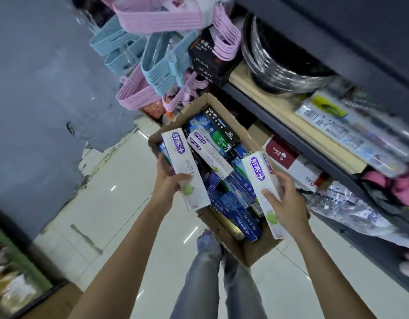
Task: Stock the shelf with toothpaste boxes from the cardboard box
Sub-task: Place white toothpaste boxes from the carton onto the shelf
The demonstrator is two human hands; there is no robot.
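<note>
two white toothpaste boxes lifted above the cardboard box (242,252), left hand (170,180) and right hand (285,201) each clamped on one, many boxes left inside, shelf (298,139) stocking barely begun.

The cardboard box (224,233) sits on the floor (120,203) beside the shelf (298,116), holding toothpaste boxes (235,192).

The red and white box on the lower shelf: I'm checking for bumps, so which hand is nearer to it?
Right. The right hand holds a white toothpaste box just beside the red and white box; the left hand is across the cardboard box.
</note>
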